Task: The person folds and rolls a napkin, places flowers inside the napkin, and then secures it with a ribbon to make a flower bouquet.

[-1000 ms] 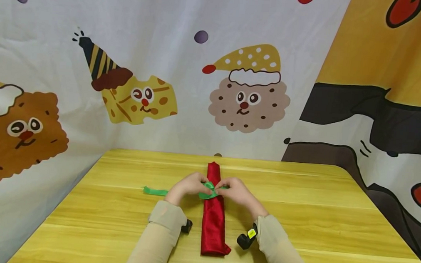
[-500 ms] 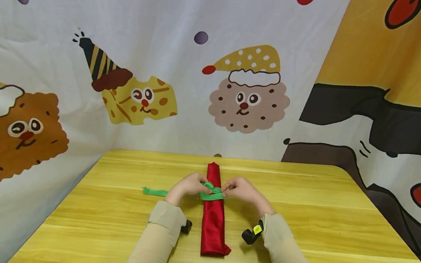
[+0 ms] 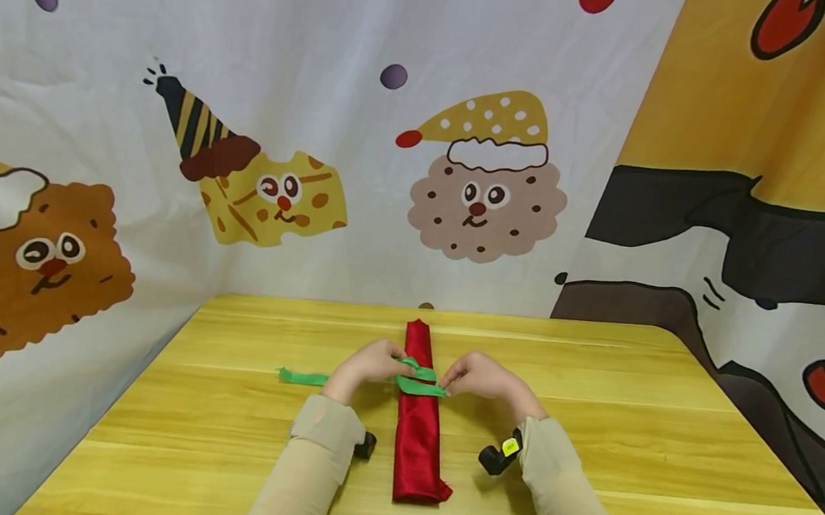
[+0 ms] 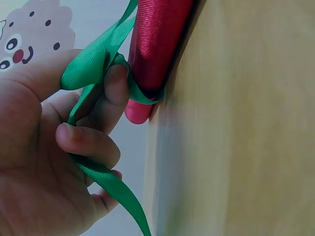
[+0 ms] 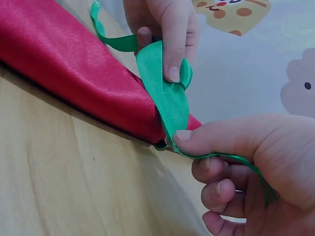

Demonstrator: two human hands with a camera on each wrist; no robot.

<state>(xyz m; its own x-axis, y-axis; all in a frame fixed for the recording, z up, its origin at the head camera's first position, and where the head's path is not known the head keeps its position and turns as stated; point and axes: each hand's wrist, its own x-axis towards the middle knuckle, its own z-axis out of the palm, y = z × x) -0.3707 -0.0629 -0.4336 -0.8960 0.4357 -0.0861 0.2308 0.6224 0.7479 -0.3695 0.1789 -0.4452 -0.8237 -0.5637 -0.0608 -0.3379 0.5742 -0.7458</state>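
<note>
A long red satin-like roll (image 3: 416, 446) lies lengthwise on the table, with a green ribbon (image 3: 416, 386) passing around its upper half. My left hand (image 3: 372, 362) is at the roll's left side and pinches a loop of the ribbon; in the left wrist view the ribbon (image 4: 115, 189) also runs between its curled fingers. From the right, my right hand (image 3: 486, 376) pinches the ribbon by the roll's right edge. The right wrist view shows that ribbon (image 5: 160, 88) lying across the roll, under the thumb, and trailing into the palm. What is inside the roll is hidden.
The wooden table (image 3: 623, 456) reaches back to a cartoon-printed curtain (image 3: 358, 204). A loose ribbon end (image 3: 302, 377) lies on the table left of the left hand. Black cameras (image 3: 498, 460) are worn at both wrists.
My right hand has moved from the middle of the roll to its right, drawing a strand of green ribbon across toward the right edge. The left hand stays nearly in place.
</note>
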